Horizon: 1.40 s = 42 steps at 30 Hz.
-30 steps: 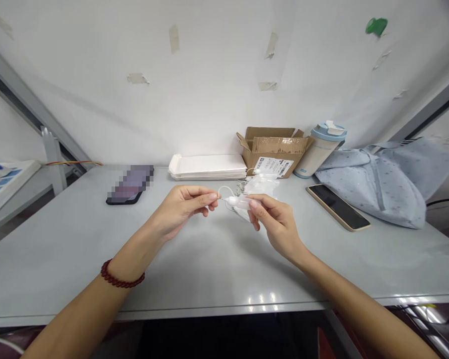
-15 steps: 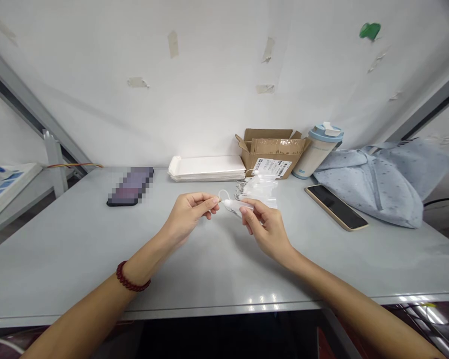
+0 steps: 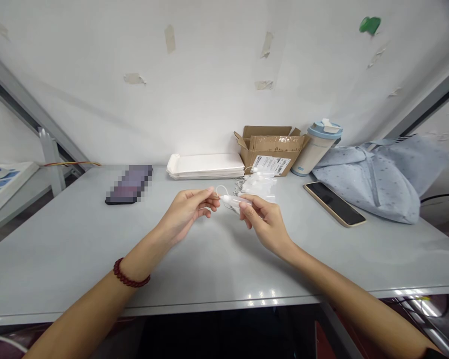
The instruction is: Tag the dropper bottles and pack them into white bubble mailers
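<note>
My right hand [image 3: 265,217] pinches a small translucent white tube [image 3: 235,200] between thumb and fingers, its narrow end pointing left. A thin white cord loop [image 3: 222,189] rises beside that end. Close to the tube's tip is my left hand [image 3: 190,212], its thumb lifted off the forefinger and the other fingers loosely curled. The forefinger is at or very near the tip; whether it touches, I cannot tell. Just behind the right hand lies a pile of similar clear-white pieces with strings [image 3: 260,183].
A stack of white trays or sleeves [image 3: 205,165], an open cardboard box [image 3: 271,149] and a tumbler [image 3: 316,149] line the wall. On the right are a phone [image 3: 334,204] and a pale blue fabric bag [image 3: 366,184]. Another phone [image 3: 129,184], blurred, lies left on the grey table [image 3: 209,274].
My left thumb has come away from the forefinger at the tube's tip, where the two were pinched together. The right hand keeps its hold, and the view has shifted slightly.
</note>
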Tool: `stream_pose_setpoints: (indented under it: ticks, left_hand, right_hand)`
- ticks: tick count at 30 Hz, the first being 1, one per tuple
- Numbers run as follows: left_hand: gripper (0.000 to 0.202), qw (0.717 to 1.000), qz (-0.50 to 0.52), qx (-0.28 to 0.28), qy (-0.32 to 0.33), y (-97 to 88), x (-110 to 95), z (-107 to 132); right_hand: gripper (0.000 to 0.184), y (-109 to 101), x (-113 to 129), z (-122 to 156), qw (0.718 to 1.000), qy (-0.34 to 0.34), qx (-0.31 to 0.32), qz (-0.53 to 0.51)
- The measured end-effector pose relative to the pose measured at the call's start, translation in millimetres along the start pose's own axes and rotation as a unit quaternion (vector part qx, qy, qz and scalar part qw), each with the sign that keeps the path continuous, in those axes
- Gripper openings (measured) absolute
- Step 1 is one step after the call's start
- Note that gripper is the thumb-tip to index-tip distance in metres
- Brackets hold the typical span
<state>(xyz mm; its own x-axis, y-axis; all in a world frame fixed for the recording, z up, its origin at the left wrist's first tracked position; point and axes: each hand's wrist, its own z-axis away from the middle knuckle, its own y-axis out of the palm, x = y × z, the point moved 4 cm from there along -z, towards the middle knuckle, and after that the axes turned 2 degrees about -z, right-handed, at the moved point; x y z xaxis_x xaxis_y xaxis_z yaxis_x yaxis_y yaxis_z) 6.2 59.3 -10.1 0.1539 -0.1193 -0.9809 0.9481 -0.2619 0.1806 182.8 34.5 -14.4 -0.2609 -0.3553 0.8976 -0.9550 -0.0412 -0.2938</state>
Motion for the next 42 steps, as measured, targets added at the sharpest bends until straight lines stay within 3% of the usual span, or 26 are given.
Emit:
stream_pose_setpoints:
  ticks: [6,12,18,22,25,29,34,38,42]
  left_hand:
    - [0.027,0.997,-0.070,-0.011,0.012,-5.5,-1,-3]
    - [0.023,0.989,-0.147,-0.017,0.031,-8.8,-10,-4]
    - [0.024,0.975,-0.131,-0.171,0.046,-56.2,-16,-19]
    - [0.023,0.960,-0.107,-0.258,0.027,-87.8,-4,-31]
    - [0.019,0.953,-0.086,-0.290,0.012,-100.0,8,-38]
    - [0.016,0.952,-0.075,-0.297,0.000,-105.2,17,-43]
    - [0.009,0.948,-0.082,-0.307,-0.015,-105.6,17,-44]
    - [0.008,0.937,-0.109,-0.331,-0.015,-104.7,9,-38]
    - [0.019,0.928,-0.168,-0.331,0.028,-97.8,-6,-32]
  right_hand:
    - [0.036,-1,-1,-1,1.000,0.014,-0.008,-0.008]
    - [0.034,3,-4,-5,0.999,0.019,0.034,0.016]
    - [0.018,-4,-11,-14,0.995,-0.020,0.012,0.094]
    - [0.010,-4,-17,-17,0.971,-0.058,0.045,0.229]
    - [0.012,-1,-22,-17,0.959,-0.053,0.066,0.269]
    - [0.015,2,-25,-16,0.946,-0.032,0.081,0.311]
    - [0.022,5,-26,-15,0.909,0.009,0.118,0.398]
    - [0.026,6,-25,-14,0.894,0.025,0.130,0.427]
    - [0.028,7,-22,-12,0.889,0.030,0.139,0.435]
